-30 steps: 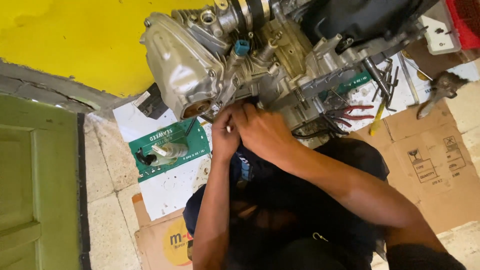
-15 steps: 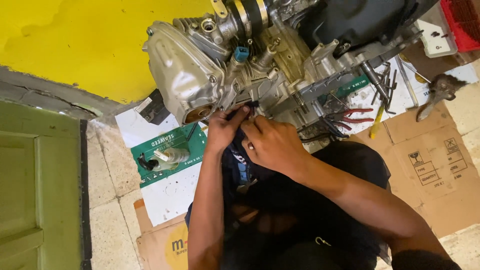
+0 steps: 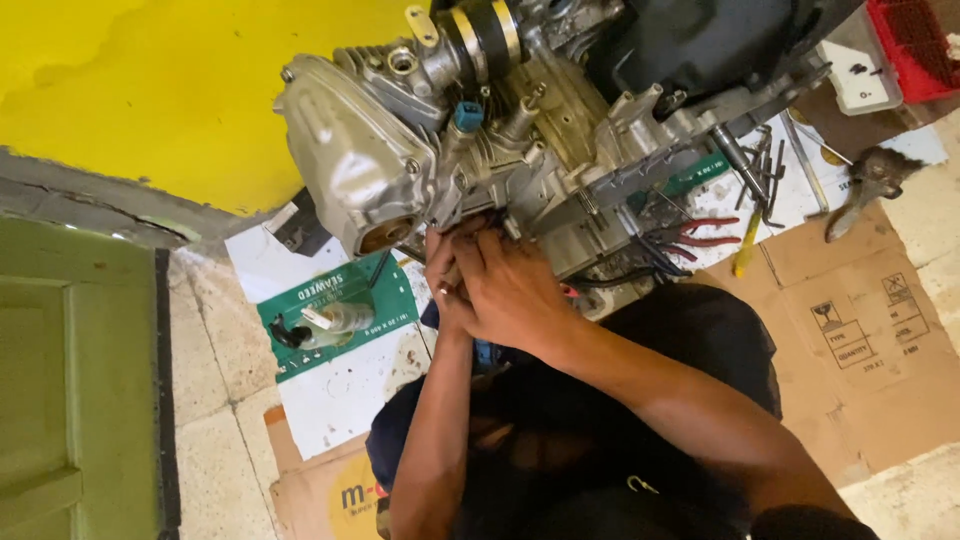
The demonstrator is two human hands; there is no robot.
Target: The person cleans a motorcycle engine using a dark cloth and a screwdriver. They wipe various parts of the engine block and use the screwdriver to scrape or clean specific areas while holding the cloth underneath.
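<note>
The engine (image 3: 480,150), a grey cast-metal block with its cover end turned toward the yellow wall, sits on the floor just ahead of the person's knees, and both hands are pressed against its lower edge. The right hand (image 3: 515,290) lies on top, fingers curled in toward the casing. The left hand (image 3: 445,275), with a ring on one finger, is tucked under and beside it, fingertips bunched at the same spot on the metal. Whether either hand is pinching something small there I cannot tell; the fingers hide it. Dark trousers fill the near ground beneath the forearms.

Just to the left of the hands a green card (image 3: 335,315) lies on white paper with a small dark-ended part resting on it. Flattened brown cardboard (image 3: 860,340) spreads to the right. Beyond it, beside the engine's far end, red-handled pliers (image 3: 705,232) and a yellow-handled tool (image 3: 745,255) lie near a scatter of metal keys and wrenches (image 3: 760,170). A blue cap (image 3: 468,115) stands on top of the engine, with a black-and-yellow banded rubber sleeve (image 3: 480,35) above it. A red crate (image 3: 915,45) sits in the far corner, and an olive-green door (image 3: 75,390) stands at the left.
</note>
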